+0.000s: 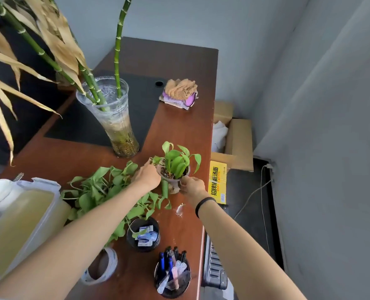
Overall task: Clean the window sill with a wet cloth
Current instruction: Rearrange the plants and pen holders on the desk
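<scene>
Ledge: the brown wooden ledge (179, 68) runs away from me to the wall corner, with a dark mat on its left part.
Tub: a clear plastic tub (23, 224) of yellowish liquid sits at my near left.
Vase: a tall glass vase (112, 118) of green bamboo stalks stands upright on the mat's edge, beyond my hands.
Trailing plant: a leafy vine (97, 191) sprawls over the ledge, partly under my left forearm.
Cloth: the crumpled tan-and-purple cloth (180, 94) lies at the far end of the ledge, well apart from both my hands.
Small pot: a little potted plant (173, 180) stands upright near the ledge's right edge, between my hands.
Left hand: my left hand (147, 176) curls its fingers on the pot's left rim.
Right hand: my right hand (191, 187) grips the pot's lower right side.
Pen cup: a cup of pens (173, 276) stands nearest me.
</scene>
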{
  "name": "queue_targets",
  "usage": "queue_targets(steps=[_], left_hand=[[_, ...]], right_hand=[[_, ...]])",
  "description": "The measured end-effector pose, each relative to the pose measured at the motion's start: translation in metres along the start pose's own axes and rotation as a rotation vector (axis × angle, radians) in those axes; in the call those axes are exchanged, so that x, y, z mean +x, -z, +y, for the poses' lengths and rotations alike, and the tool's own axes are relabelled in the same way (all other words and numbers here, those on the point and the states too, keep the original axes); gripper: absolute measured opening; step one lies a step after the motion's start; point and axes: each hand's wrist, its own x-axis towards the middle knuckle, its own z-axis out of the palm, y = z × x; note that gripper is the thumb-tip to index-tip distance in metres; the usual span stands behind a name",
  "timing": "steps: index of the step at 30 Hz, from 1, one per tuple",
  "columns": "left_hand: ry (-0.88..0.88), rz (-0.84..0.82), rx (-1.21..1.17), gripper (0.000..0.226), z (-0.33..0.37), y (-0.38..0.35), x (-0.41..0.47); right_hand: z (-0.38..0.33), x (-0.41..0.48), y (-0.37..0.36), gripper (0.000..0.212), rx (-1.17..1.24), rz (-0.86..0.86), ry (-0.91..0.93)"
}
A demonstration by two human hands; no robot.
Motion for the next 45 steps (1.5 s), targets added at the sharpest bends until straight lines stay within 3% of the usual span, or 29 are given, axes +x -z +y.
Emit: queue_targets(steps=[6,12,16,23,28,32,37,45], left_hand=[[0.078,-0.077,-0.19,0.033,0.028,0.0,0.024],[0.199,-0.227,-0.855,0.037,0.053,0.007,0.057],[0.24,-0.319,-1.074,0.039,0.069,0.007,0.079],[0.279,-0.238,-1.172,0.032,0.088,0.008,0.134],[0.212,-0.225,-1.176,0.028,0.115,0.02,0.17],[0.222,-0.222,-1.247,0.022,0.135,0.027,0.197],[0.24,-0.187,-1.266,0.021,0.156,0.024,0.219],[0.275,-0.158,-1.239,0.028,0.165,0.005,0.235]], right_hand=[[-0.035,0.018,0.007,0.014,0.058,0.006,0.066],[-0.058,0.048,0.002,0.006,0.089,0.081,0.101],[-0.07,0.071,-0.003,0.008,0.093,0.105,0.103],[-0.097,0.1,-0.015,0.014,0.105,0.121,0.12],[-0.122,0.123,-0.014,0.013,0.127,0.112,0.148],[-0.129,0.151,-0.015,0.052,0.046,0.06,0.13],[-0.134,0.131,-0.011,0.011,0.039,0.014,0.083],[-0.118,0.136,0.009,0.022,0.078,0.076,0.02]])
